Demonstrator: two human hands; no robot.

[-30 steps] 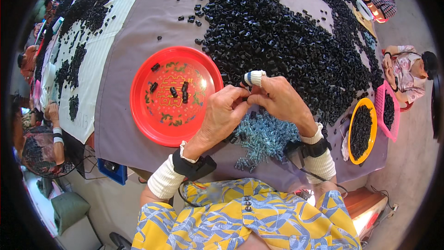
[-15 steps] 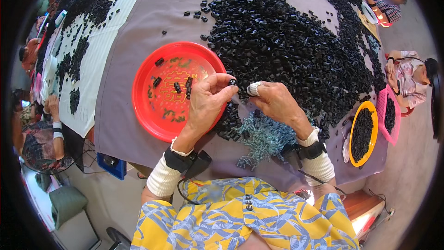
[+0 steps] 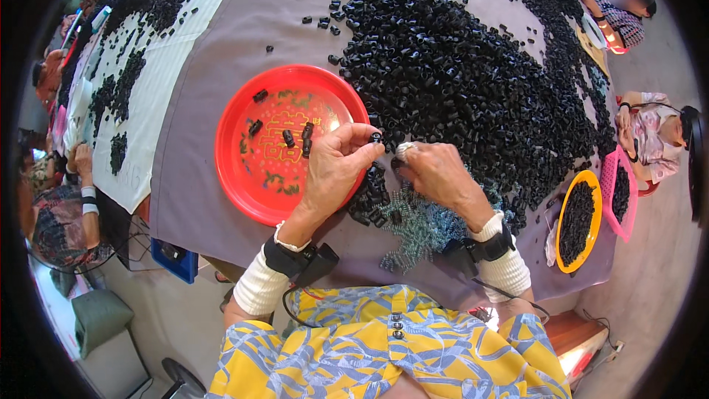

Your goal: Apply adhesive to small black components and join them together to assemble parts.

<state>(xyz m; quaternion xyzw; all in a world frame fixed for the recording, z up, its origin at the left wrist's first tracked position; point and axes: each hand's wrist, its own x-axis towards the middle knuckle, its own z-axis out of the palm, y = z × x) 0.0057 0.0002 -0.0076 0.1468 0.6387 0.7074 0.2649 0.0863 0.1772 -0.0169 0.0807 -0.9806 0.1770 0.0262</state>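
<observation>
My left hand (image 3: 331, 162) pinches a small black plastic piece (image 3: 376, 137) between thumb and fingertips, over the right rim of a red round tray (image 3: 235, 181). Several similar black pieces lie in that tray. Just to the right, my right hand (image 3: 442, 177) is closed, its fingers curled down, with a white covering on one finger; what it grips, if anything, is hidden. Under and beside it spreads a heap of small blue-green coiled springs (image 3: 421, 227). A big pile of black plastic pieces (image 3: 450, 74) covers the table beyond both hands.
At the right edge of the grey cloth (image 3: 192, 185) stand a yellow oval tray (image 3: 593, 223) and a pink basket (image 3: 628, 225), both with black pieces. Other people sit around the table at left and right. A blue bin (image 3: 174, 260) is below the left edge.
My right hand has dropped slightly nearer, its fingers curled further down beside the springs. My left hand keeps its pinch on the black piece. The whole view has shifted a little.
</observation>
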